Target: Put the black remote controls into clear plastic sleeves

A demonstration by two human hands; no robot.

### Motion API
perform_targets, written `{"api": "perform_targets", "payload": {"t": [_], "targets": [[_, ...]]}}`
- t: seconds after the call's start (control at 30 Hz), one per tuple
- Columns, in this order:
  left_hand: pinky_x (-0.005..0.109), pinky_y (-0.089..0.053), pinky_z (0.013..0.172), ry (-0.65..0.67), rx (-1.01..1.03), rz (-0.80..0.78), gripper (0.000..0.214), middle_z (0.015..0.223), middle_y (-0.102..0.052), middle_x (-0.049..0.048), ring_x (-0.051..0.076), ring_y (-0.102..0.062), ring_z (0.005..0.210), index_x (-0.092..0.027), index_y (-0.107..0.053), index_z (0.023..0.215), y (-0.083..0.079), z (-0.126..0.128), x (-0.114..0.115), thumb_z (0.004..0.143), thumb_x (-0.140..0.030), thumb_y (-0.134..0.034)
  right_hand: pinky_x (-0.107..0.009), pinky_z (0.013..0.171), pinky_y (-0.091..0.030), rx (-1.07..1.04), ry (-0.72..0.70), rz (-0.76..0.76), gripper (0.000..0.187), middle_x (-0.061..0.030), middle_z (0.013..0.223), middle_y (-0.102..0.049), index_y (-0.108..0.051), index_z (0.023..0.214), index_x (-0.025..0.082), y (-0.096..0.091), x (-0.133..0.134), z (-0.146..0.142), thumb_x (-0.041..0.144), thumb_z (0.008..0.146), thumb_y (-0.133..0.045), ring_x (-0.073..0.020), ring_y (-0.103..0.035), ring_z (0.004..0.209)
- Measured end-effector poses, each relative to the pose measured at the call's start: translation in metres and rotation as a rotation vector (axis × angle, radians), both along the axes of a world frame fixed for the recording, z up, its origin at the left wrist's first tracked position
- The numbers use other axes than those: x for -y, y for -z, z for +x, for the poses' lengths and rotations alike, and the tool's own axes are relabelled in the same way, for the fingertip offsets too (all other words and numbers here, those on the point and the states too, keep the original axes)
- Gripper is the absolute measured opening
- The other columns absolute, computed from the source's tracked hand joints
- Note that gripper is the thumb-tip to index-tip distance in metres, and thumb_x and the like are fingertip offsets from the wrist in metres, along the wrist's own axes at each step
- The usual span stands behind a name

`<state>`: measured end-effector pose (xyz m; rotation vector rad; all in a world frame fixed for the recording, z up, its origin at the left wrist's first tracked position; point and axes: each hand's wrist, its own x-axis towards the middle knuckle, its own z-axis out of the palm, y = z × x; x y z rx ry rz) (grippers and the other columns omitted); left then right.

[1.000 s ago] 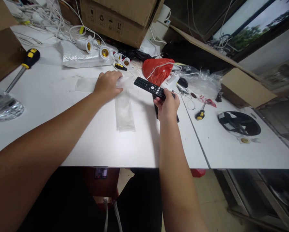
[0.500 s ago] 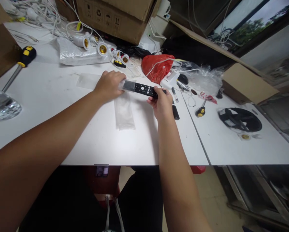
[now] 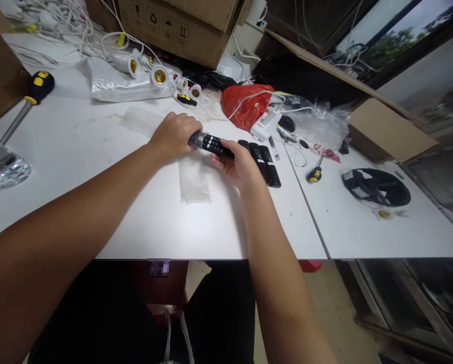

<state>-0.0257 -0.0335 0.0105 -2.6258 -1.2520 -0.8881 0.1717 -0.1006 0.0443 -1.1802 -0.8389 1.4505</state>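
Note:
A black remote control (image 3: 213, 144) with white-marked keys lies crosswise between my hands, above the table. My right hand (image 3: 238, 163) grips its right end, thumb on top and fingers beneath. Around its left end is a clear plastic sleeve, which my left hand (image 3: 176, 135) pinches closed-fingered; that hand hides the sleeve's mouth in part. Beneath my hands lies a flat clear plastic sleeve (image 3: 194, 183). Another strip of clear plastic (image 3: 141, 121) extends left from behind my left hand; whether it joins the held sleeve I cannot tell. Several black remotes (image 3: 269, 164) lie side by side beyond my right wrist.
A large screwdriver (image 3: 25, 101) lies far left, a smaller one (image 3: 315, 173) at right. Lamp sockets (image 3: 160, 76), a red plastic bag (image 3: 245, 105) and a white power strip (image 3: 266, 125) line the back. Cardboard boxes (image 3: 173, 28) stand behind. A black coil (image 3: 376, 188) sits right.
My right hand has moved left with the remote, and more of the remote is now inside the sleeve at my left hand. The black remotes on the table have come into fuller view.

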Motion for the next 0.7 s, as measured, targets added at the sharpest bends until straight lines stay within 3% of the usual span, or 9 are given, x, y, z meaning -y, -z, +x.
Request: {"api": "perform_targets", "payload": {"t": [0.13,0.27,0.47,0.63,0.7], "targets": [[0.044,-0.042,0.096,0.077,0.013,-0.004,0.018,0.106,-0.072,0.0055,0.030,-0.062,0.109,-0.024,-0.068,0.107,-0.001,0.002,0.002,0.091,-0.028,-0.064,-0.020,0.066,-0.066,-0.034,-0.132,-0.042,0.016,-0.0066,0.093,-0.074,-0.064,0.101,0.015,-0.009,0.009,0.004,0.019,0.087,-0.071,-0.0147,-0.077,0.076],[0.045,-0.042,0.097,0.127,0.023,-0.009,0.017,0.108,-0.072,0.0058,0.031,-0.062,0.112,-0.025,-0.068,0.106,-0.001,0.003,0.003,0.090,-0.031,-0.065,-0.021,0.060,-0.066,-0.123,-0.216,-0.099,0.034,-0.0099,0.104,-0.075,-0.066,0.115,0.013,-0.018,0.014,0.004,0.012,0.081,-0.062,-0.0211,-0.080,0.087],[0.049,-0.040,0.105,0.130,-0.002,0.113,0.018,0.120,-0.069,0.0055,0.029,-0.058,0.116,-0.027,-0.067,0.110,-0.005,0.004,0.006,0.095,-0.035,-0.061,-0.017,0.048,-0.059,-0.189,-0.277,-0.115,0.051,-0.0085,0.102,-0.075,-0.065,0.122,0.014,-0.014,0.009,0.007,0.008,0.073,-0.054,-0.0212,-0.079,0.083],[0.057,-0.038,0.107,0.182,-0.037,0.204,0.030,0.119,-0.068,0.0091,0.033,-0.060,0.114,-0.025,-0.066,0.111,-0.006,0.008,0.013,0.092,-0.047,-0.062,-0.011,0.038,-0.047,-0.210,-0.347,-0.078,0.045,-0.0081,0.096,-0.073,-0.064,0.115,0.013,-0.002,-0.001,0.016,0.012,0.071,-0.056,-0.0174,-0.076,0.070],[0.059,-0.037,0.108,0.219,-0.036,0.219,0.035,0.123,-0.067,0.0110,0.036,-0.060,0.116,-0.024,-0.065,0.115,-0.004,0.011,0.017,0.092,-0.050,-0.060,-0.011,0.040,-0.049,-0.229,-0.375,-0.060,0.042,-0.0073,0.092,-0.072,-0.064,0.113,0.013,0.001,-0.005,0.019,0.013,0.072,-0.057,-0.0162,-0.075,0.068]]}}
